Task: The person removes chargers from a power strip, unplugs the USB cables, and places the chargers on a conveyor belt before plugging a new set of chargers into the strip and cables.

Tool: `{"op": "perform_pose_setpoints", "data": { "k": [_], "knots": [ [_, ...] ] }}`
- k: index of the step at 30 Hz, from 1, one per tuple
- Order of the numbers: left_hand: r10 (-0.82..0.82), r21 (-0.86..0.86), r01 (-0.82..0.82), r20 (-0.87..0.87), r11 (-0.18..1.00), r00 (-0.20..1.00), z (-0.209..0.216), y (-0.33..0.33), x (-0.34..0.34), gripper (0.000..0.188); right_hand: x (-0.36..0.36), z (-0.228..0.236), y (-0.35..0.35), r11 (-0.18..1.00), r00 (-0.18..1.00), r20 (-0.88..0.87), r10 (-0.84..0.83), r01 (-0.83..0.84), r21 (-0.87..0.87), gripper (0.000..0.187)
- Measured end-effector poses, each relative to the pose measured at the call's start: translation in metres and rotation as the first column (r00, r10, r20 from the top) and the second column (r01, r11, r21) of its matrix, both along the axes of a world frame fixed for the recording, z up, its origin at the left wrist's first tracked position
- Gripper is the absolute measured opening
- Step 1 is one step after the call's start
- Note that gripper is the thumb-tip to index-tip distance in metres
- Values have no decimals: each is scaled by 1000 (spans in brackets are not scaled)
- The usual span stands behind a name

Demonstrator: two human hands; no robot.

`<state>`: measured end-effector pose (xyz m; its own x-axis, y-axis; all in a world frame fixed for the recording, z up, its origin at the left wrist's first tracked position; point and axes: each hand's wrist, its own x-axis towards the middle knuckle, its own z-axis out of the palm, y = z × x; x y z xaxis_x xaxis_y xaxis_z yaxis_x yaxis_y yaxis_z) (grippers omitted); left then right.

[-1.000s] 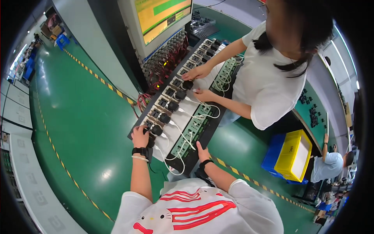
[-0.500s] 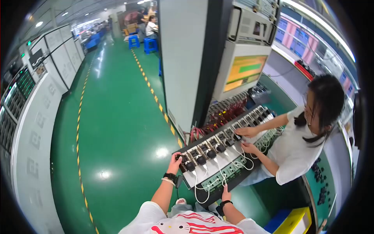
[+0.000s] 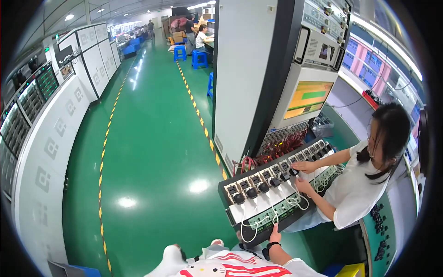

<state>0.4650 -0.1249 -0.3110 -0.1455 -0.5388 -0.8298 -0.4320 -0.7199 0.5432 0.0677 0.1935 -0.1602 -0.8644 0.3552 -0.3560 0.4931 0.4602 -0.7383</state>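
Observation:
My right hand point(image 3: 275, 235), with a dark band at its wrist, pinches a looped white cable point(image 3: 276, 218) at the near edge of a test bench. My left hand is out of sight; only its sleeve point(image 3: 170, 259) shows at the lower edge. Along the bench runs a row of sockets point(image 3: 254, 179). Black plug-in adapters point(image 3: 238, 198) sit in several of them, and white cables lead down to a strip of green circuit boards point(image 3: 265, 218). To the right, a co-worker's hands point(image 3: 303, 167) are at an adapter and its cable, farther along the row.
Behind the bench stands a tall grey cabinet point(image 3: 251, 60), beside instruments with a lit screen point(image 3: 308, 98). Red wires point(image 3: 285, 150) bunch behind the sockets. A yellow bin point(image 3: 351, 270) is at lower right. Striped floor tape point(image 3: 205, 124) borders the green aisle, with blue stools point(image 3: 199, 60) farther off.
My left hand has left the adapter at the bench's left end and dropped out of view. My right hand stays at the cable. The view has shifted, moving the bench right and down.

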Motion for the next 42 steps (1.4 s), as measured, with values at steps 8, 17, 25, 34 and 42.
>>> {"op": "perform_pose_setpoints", "data": {
  "k": [8,17,25,34,42],
  "knots": [
    [-812,28,890,423,455,402,31,14,5,28,5,6,-6,989,991,34,-131,133,-63,82],
    [-920,26,972,329,234,213,70,32,-110,38,-12,-10,-19,893,892,229,-390,427,-142,86],
    [-963,-85,987,220,140,155,79,50,-136,38,-19,-43,-16,909,921,92,-379,389,-149,75],
    [-913,114,954,340,276,223,50,7,-89,39,-18,-47,-14,898,939,105,-329,345,-272,72],
    [-914,112,954,334,279,228,43,-8,-106,34,-15,-15,-8,957,959,79,-271,278,-84,77]
  ]
}}
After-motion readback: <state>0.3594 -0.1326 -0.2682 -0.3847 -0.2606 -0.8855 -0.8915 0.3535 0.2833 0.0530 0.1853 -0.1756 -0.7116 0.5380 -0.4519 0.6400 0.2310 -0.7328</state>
